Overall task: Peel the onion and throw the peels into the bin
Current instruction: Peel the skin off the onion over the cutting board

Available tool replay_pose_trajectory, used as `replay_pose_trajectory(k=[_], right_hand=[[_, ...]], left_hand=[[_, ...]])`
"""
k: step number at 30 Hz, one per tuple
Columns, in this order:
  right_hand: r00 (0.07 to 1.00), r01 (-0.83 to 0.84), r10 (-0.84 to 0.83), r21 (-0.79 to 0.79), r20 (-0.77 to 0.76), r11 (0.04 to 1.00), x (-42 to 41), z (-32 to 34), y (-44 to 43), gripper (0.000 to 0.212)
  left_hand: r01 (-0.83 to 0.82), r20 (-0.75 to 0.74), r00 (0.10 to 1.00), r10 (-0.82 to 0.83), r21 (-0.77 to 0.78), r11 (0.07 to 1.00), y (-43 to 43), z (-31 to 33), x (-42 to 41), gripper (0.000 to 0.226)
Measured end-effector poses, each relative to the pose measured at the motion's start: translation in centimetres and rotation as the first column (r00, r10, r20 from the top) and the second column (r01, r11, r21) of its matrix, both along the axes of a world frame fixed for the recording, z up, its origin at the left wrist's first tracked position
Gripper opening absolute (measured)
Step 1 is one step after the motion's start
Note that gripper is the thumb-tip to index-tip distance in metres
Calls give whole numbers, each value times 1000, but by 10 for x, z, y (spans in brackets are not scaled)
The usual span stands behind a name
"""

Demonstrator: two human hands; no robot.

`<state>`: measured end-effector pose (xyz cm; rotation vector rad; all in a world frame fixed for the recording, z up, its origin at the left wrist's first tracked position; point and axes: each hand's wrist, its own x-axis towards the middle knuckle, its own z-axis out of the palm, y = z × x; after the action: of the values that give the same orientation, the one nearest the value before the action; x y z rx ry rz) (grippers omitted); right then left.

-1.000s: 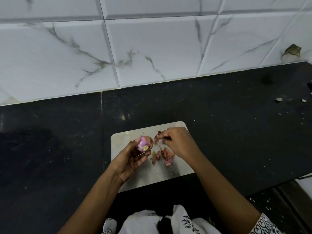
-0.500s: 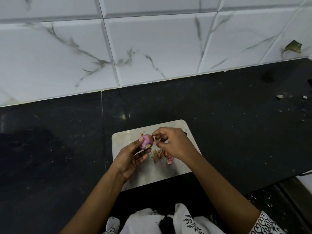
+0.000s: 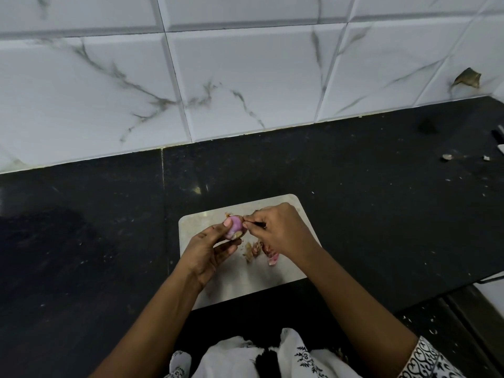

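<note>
Onion (image 3: pixel 235 226) stayed gripped in my left hand (image 3: pixel 209 251); my right hand (image 3: pixel 278 230) had returned, pinching another skin strip.

Worktop (image 3: pixel 354 186): dark polished stone, glossy. Wall tiles (image 3: pixel 245 77): glossy white marble-look. Cutting board (image 3: pixel 196 227): pale, matt. Onion (image 3: pixel 236 226): smooth, pink.

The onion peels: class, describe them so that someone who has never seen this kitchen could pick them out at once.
Start at the black countertop below the white marble tiles, and find the pale cutting board on it. The onion peels lie loose on the board, just under the right hand. Unlike the smooth pink onion held in the left hand, they are a small scatter of papery brown and pink scraps.
</note>
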<state>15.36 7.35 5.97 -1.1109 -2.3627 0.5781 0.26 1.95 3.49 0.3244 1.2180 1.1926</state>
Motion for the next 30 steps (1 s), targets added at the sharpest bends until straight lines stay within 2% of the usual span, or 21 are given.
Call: replay_pose_trajectory(k=[7, 14, 21, 23, 25, 28, 30], right_hand=[[1000, 21, -22, 69, 9, 997, -3, -3, -2, 20], [998, 58, -61, 230, 4, 972, -10, -18, -8, 14], [992, 108, -71, 410, -102, 905, -8, -28, -5, 14], [979, 130, -74, 304, -188, 944, -7, -24, -3, 13], [948, 178, -137, 121, -288, 977, -6, -21, 1, 7], [897, 238, -277, -153, -344, 959, -2, -19, 9, 4], [882, 273, -341, -237, -325, 932, 2, -19, 12, 5]], left_hand=[[-15, -11, 1000, 15, 2, 1000, 2, 2, 3, 15], [-42, -2, 999, 42, 4, 999, -1, -2, 3, 17], [-48, 13, 999, 47, 16, 999, -4, 2, 6, 19], [-47, 28, 999, 46, 26, 999, -4, 3, 6, 17], [-24, 53, 998, 22, 45, 999, -4, 4, 6, 16], [6, 93, 996, -12, 62, 998, -4, 5, 7, 16], [16, 116, 993, -24, 71, 997, -5, 5, 7, 15]])
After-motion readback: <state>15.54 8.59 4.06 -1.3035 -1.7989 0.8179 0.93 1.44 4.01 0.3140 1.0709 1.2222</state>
